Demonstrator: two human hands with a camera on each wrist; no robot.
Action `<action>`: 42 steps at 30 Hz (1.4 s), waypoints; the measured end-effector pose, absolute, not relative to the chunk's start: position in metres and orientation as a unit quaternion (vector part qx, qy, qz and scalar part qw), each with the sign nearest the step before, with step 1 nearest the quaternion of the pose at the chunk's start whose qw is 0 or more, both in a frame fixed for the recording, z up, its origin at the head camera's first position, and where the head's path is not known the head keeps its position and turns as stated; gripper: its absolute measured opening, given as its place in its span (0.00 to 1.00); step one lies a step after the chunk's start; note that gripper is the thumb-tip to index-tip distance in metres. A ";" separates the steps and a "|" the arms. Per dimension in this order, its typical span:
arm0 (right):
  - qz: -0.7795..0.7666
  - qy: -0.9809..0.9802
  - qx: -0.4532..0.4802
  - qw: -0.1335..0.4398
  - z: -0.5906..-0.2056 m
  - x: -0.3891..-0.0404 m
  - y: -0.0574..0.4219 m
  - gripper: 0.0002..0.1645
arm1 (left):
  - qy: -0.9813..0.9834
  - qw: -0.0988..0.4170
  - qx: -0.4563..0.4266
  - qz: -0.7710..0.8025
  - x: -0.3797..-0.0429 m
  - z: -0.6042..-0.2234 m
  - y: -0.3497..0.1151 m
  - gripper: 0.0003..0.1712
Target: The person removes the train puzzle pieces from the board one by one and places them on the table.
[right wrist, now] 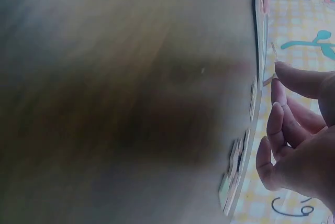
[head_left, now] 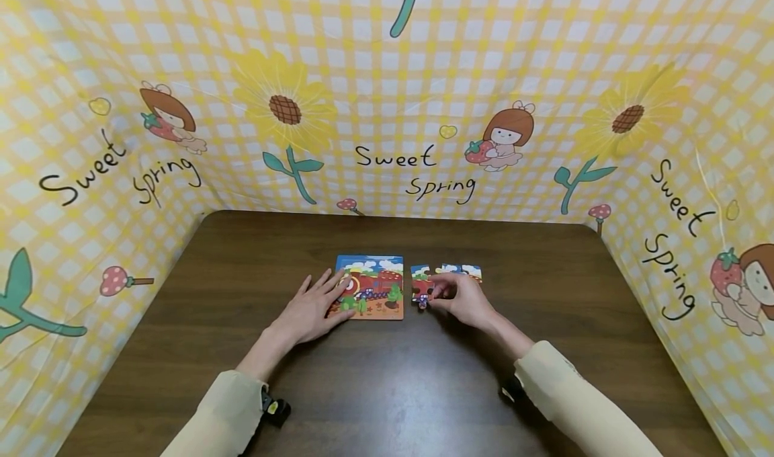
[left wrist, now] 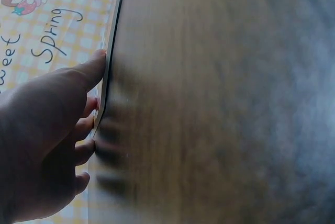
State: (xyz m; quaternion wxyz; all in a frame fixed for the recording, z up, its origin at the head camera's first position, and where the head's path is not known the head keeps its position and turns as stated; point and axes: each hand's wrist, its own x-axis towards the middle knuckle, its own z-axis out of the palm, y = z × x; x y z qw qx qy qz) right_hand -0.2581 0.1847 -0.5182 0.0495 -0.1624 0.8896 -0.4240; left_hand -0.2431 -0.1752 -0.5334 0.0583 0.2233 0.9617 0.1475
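Note:
A square picture puzzle board [head_left: 381, 302] with a red train, green bushes and a cloudy sky lies on the table. My left hand [head_left: 314, 306] rests on its left side with fingers spread; the left wrist view shows the thumb [left wrist: 94, 69] at the board's near edge. To the right of the board, my right hand [head_left: 464, 300] pinches a thin puzzle piece [right wrist: 269, 81] between thumb and forefinger, above the table. Beneath and beside this hand lie loose puzzle pieces [head_left: 420, 272], partly hidden by it. More pieces [head_left: 471, 270] with sky and clouds show behind the knuckles.
The dark wooden table [head_left: 387, 390] carries the puzzle. A yellow checked cloth [head_left: 387, 94] with flowers and printed words stands around its back and sides. Dark wrist devices [head_left: 276, 410] sit at both cuffs.

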 end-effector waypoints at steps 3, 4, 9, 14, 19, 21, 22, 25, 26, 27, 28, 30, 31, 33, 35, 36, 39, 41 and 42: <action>-0.420 0.891 -0.163 0.047 -0.519 -0.256 0.192 0.24 | 0.962 0.059 0.221 0.147 -0.243 -0.534 -0.176 0.46; -0.418 0.892 -0.166 0.045 -0.520 -0.256 0.194 0.23 | 0.962 0.059 0.221 0.148 -0.242 -0.534 -0.176 0.46; -0.408 0.894 -0.177 0.044 -0.524 -0.254 0.203 0.23 | 0.961 0.061 0.222 0.153 -0.243 -0.534 -0.175 0.46; -0.390 0.901 -0.183 0.043 -0.525 -0.254 0.208 0.23 | 0.959 0.060 0.223 0.163 -0.242 -0.535 -0.175 0.46; -0.374 0.908 -0.183 0.048 -0.522 -0.253 0.210 0.23 | 0.959 0.061 0.222 0.165 -0.242 -0.535 -0.175 0.46; -0.365 0.911 -0.186 0.047 -0.522 -0.253 0.210 0.23 | 0.960 0.061 0.222 0.160 -0.242 -0.535 -0.175 0.46; -0.360 0.913 -0.186 0.046 -0.521 -0.252 0.211 0.23 | 0.960 0.060 0.222 0.159 -0.242 -0.535 -0.175 0.46; -0.345 0.918 -0.190 0.041 -0.521 -0.251 0.211 0.23 | 0.961 0.060 0.221 0.156 -0.242 -0.535 -0.175 0.45; -0.340 0.919 -0.194 0.038 -0.521 -0.251 0.211 0.23 | 0.961 0.059 0.222 0.156 -0.242 -0.535 -0.175 0.45; -0.337 0.921 -0.193 0.037 -0.521 -0.251 0.211 0.23 | 0.961 0.059 0.222 0.156 -0.242 -0.535 -0.175 0.45; -0.334 0.922 -0.195 0.034 -0.521 -0.250 0.212 0.23 | 0.961 0.058 0.223 0.156 -0.242 -0.535 -0.175 0.45; -0.329 0.922 -0.200 0.028 -0.521 -0.249 0.211 0.23 | 0.961 0.058 0.224 0.155 -0.243 -0.535 -0.176 0.45; -0.328 0.922 -0.204 0.025 -0.522 -0.249 0.211 0.22 | 0.961 0.058 0.224 0.153 -0.243 -0.536 -0.176 0.45; -0.327 0.922 -0.208 0.022 -0.522 -0.250 0.211 0.22 | 0.961 0.058 0.224 0.151 -0.243 -0.535 -0.177 0.46; -0.328 0.921 -0.211 0.020 -0.523 -0.250 0.211 0.22 | 0.961 0.057 0.225 0.148 -0.244 -0.534 -0.178 0.46; -0.330 0.920 -0.211 0.020 -0.523 -0.251 0.212 0.22 | 0.962 0.056 0.225 0.147 -0.244 -0.533 -0.178 0.46; -0.351 0.916 -0.194 0.018 -0.520 -0.253 0.214 0.24 | 0.962 0.056 0.225 0.144 -0.244 -0.533 -0.182 0.47; -0.368 0.912 -0.179 0.004 -0.516 -0.255 0.217 0.25 | 0.962 0.053 0.225 0.144 -0.244 -0.533 -0.185 0.47; -0.379 0.910 -0.171 -0.003 -0.513 -0.256 0.218 0.25 | 0.962 0.051 0.226 0.145 -0.244 -0.533 -0.186 0.47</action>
